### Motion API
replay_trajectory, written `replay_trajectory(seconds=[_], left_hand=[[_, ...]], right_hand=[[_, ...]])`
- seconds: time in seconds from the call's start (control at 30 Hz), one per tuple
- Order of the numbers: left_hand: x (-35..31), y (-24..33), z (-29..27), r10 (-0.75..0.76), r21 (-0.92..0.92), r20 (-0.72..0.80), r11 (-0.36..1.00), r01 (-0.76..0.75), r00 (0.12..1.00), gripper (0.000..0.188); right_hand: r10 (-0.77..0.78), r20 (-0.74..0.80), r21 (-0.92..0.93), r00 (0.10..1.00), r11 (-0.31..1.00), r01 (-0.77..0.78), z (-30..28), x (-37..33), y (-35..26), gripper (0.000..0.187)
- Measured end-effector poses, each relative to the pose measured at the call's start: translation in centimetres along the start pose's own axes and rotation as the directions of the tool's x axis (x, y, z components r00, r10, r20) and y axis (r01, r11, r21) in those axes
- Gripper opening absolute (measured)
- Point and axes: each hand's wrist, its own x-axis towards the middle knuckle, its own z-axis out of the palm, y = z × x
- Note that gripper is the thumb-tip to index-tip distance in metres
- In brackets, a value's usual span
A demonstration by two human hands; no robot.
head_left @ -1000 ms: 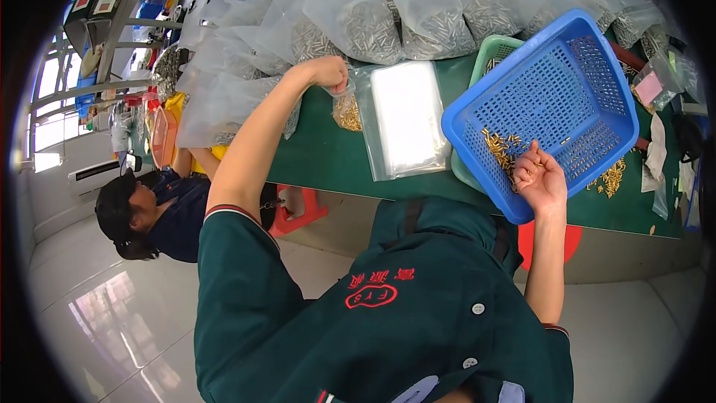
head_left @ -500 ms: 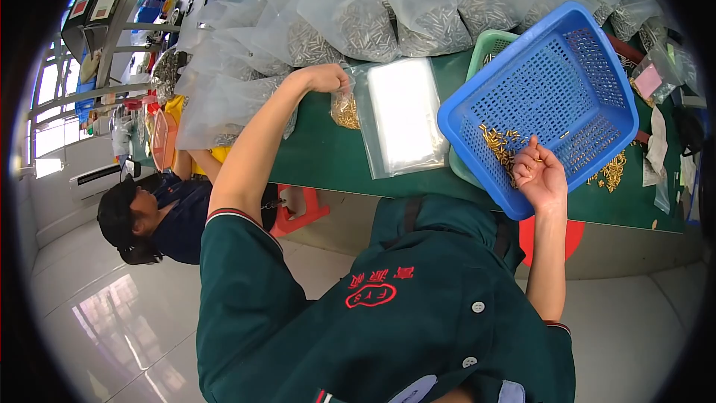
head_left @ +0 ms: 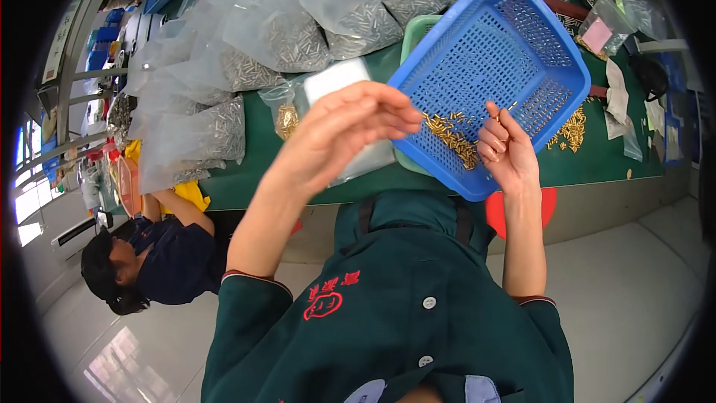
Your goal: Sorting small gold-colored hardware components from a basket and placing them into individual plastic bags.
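Observation:
My left hand [head_left: 350, 130] is open, palm turned toward the basket and fingers stretched. It hangs over a stack of clear flat plastic bags [head_left: 339, 78] and holds nothing. My right hand [head_left: 507, 145] is closed above the near side of a blue perforated basket [head_left: 488, 48], its thumb and forefinger pinching a small brass-coloured part [head_left: 513, 107]. Several such brass-coloured parts [head_left: 451, 138] lie heaped in the basket's near left corner. The tilted basket rests over a green basket [head_left: 418, 27]. Left of the stack, a small clear bag [head_left: 286, 121] holds more brass-coloured parts.
Large clear bags of silvery metal parts [head_left: 287, 41] line the back and left of the green table [head_left: 313, 198]. Loose brass-coloured parts [head_left: 572, 130] lie right of the basket. A person in a dark cap [head_left: 101, 261] sits at left. A red stool [head_left: 522, 213] stands below the table edge.
My left hand has let go of the small bag, opened and moved right toward the basket. My right hand stays closed by the basket. The whole view has shifted.

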Motion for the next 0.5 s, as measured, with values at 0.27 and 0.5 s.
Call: replay_trajectory(seconds=[0.27,0.5], left_hand=[[7.8,-10.6,4.0,-0.213,-0.738,0.103,0.639,0.219,0.971,0.043],[7.9,-12.9,3.6,-0.120,-0.851,0.101,0.503,0.149,0.988,0.042]], right_hand=[[-0.230,0.203,-0.861,0.952,0.422,0.285,5.8,-3.0,1.0,0.024],[-0.177,0.120,-0.776,0.977,0.597,0.203,5.6,-3.3,-0.6,0.022]])
